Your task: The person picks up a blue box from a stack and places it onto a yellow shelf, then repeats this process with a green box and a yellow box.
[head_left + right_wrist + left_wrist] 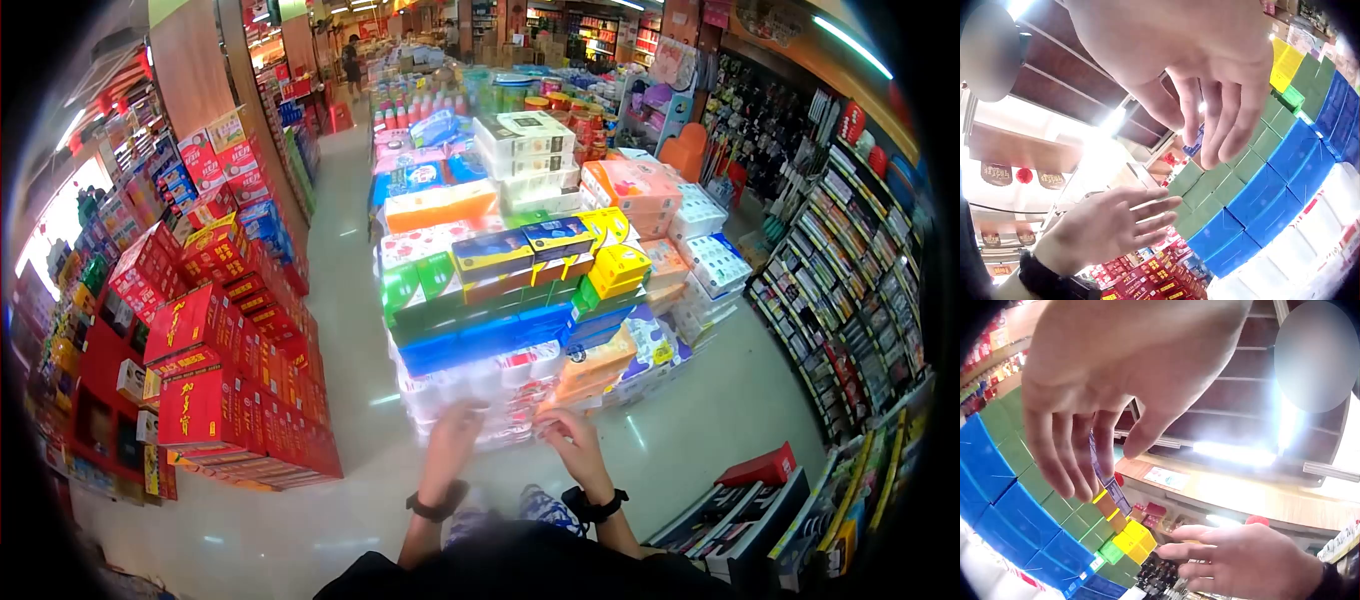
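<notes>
a person stands in a shop aisle facing a tall stack [520, 270] of boxed and wrapped goods on the floor [330, 500]. both hands are held out low in front of the body, side by side and apart from each other, at the foot of that stack.

the left hand [452, 430] is released, fingers straight and loosely spread, and holds nothing. in the left wrist view the left hand [1116, 375] hangs with its fingers [1063, 462] pointing down over the boxes. the right hand [570, 432] is also released and holds nothing. in the right wrist view the right hand [1191, 50] shows relaxed fingers [1229, 119] with gaps between them. each wrist view also catches the other hand, palm open: the right hand [1241, 556] and the left hand [1110, 225]. each wrist carries a dark wristband [437, 505].

nearest the hands are the white packs [480, 385] in the bottom layers of the stack, just ahead of the fingertips. whether the fingertips touch them cannot be told from the head view. in the wrist views the hands look clear of the goods.

directly above the white packs lies a band of blue boxes [490, 338], seen also at [1004, 512] and [1272, 194]. green boxes [420, 285] sit on top of the blue ones, and yellow boxes [620, 268] stand at the right corner higher up.

to the left, across the aisle, red boxes [200, 400] are piled in a long row. to the right, shelves [850, 290] hold small packaged goods.
</notes>
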A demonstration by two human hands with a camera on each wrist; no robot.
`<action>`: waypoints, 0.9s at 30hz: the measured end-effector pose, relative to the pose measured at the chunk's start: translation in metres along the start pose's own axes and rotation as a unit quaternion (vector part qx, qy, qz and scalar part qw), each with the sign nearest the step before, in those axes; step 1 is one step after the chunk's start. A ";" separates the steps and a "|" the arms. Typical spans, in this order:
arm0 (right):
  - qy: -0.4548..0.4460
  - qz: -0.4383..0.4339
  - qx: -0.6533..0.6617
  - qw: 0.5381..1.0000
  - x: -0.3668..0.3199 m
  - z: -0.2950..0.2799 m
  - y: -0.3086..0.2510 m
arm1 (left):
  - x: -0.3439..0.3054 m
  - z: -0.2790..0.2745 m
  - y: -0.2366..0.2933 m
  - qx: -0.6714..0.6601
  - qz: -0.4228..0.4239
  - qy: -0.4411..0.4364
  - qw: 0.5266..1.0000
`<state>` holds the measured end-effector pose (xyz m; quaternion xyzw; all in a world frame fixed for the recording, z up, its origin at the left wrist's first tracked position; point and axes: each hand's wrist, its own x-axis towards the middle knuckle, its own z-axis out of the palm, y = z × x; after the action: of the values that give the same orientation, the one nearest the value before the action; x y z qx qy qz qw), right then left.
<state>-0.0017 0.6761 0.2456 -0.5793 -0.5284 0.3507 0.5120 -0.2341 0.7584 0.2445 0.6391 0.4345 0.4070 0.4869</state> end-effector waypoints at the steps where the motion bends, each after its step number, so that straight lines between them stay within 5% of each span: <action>1: -0.001 -0.015 -0.005 1.000 0.013 -0.002 -0.001 | 0.009 -0.001 0.000 -0.010 -0.001 0.002 1.000; 14: -0.019 -0.137 0.060 0.989 0.190 -0.039 -0.013 | 0.133 0.019 0.041 0.046 0.107 0.214 0.970; 27: -0.186 -0.168 0.132 0.959 0.253 -0.063 0.002 | 0.192 0.076 0.080 0.068 0.039 0.310 0.947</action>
<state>0.1078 0.9080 0.2926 -0.3334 -0.6533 0.4278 0.5281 -0.0938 0.9087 0.3266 0.5292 0.5655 0.5734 0.2672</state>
